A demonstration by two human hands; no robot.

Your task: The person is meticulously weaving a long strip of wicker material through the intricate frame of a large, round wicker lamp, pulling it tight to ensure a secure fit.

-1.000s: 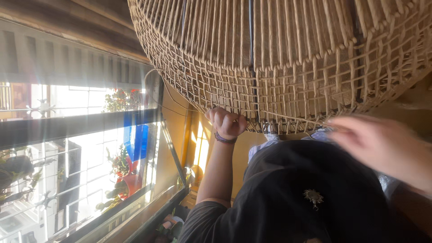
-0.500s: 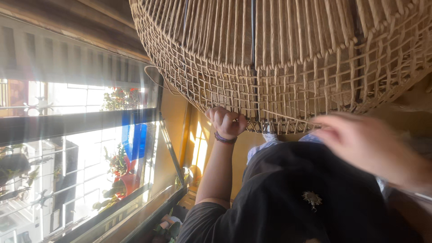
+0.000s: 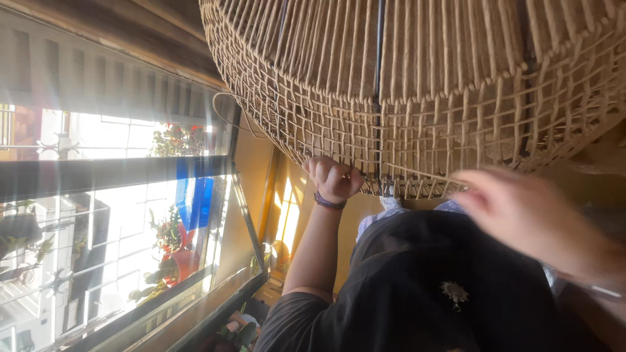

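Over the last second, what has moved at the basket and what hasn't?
The blurred hand on the right has slid leftward along the basket rim, drawing a pale strand with it. The other hand, with its wristband, stays gripping the rim in the same spot. The basket has not shifted.

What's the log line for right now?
braceleted hand grips woven basket rim | blurred near hand at loose strand | grip there unclear
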